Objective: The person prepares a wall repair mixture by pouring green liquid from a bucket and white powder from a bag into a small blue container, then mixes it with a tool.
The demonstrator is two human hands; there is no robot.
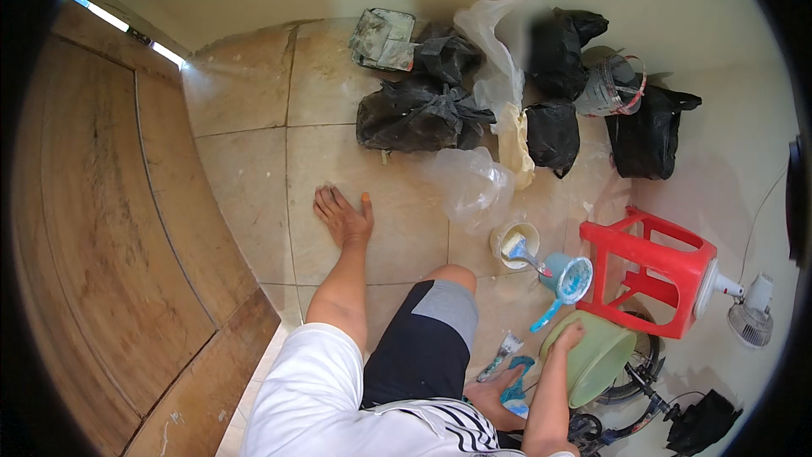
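Observation:
My left hand (342, 218) lies on the beige floor tiles (241, 182) with its fingers stretched out. Nothing is in it; its palm side is hidden. My right hand (573, 337) is closed over the near rim of a pale green plastic basin (605, 355), which is tilted on its side. Just beyond that basin stands a light blue dipper (568, 278) with a bright blue handle. Beside it is a small whitish tub (505, 237) with a paint-covered brush (526, 252) resting in it. Another paintbrush (505, 351) lies by my foot.
A red plastic stool (647, 267) lies tipped over at the right, near a small fan (751, 313) and a bicycle (634, 398). Black plastic bags (414, 118), clear plastic (474, 186) and a dirty bucket (605, 89) line the far wall. A wooden door (93, 203) bounds the left.

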